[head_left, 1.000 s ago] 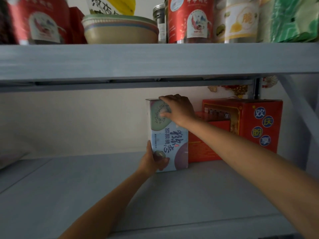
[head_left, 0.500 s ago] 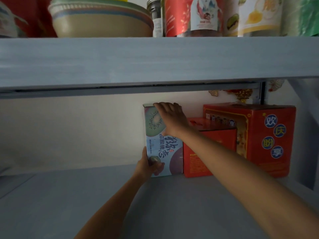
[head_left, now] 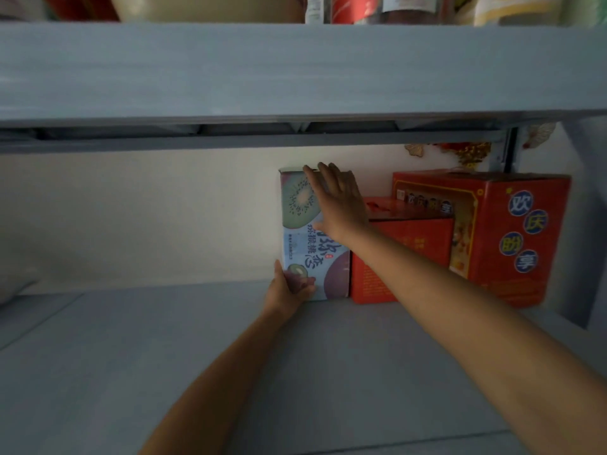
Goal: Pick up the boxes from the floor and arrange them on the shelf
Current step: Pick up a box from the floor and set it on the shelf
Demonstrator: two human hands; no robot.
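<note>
A tall light-blue kiwi box [head_left: 297, 231] stands upright at the back of the grey shelf board [head_left: 164, 356], against the wall. My left hand [head_left: 290, 289] grips its lower left corner, thumb on the front face. My right hand [head_left: 340, 203] lies flat on the upper front of the box, fingers spread toward its top edge. Touching the box's right side is a small red box [head_left: 404, 257], and a larger red box [head_left: 512, 234] with blue round labels stands further right.
The upper shelf board [head_left: 295, 70] hangs low overhead, carrying bowls, cans and packets that are cut off at the frame top. A metal upright [head_left: 509, 149] rises at the back right. The shelf surface left of the kiwi box is bare.
The view has moved closer and lower under the upper shelf. My right hand has opened from curled over the box's top corner to flat on its front; the left hand stays at the bottom corner.
</note>
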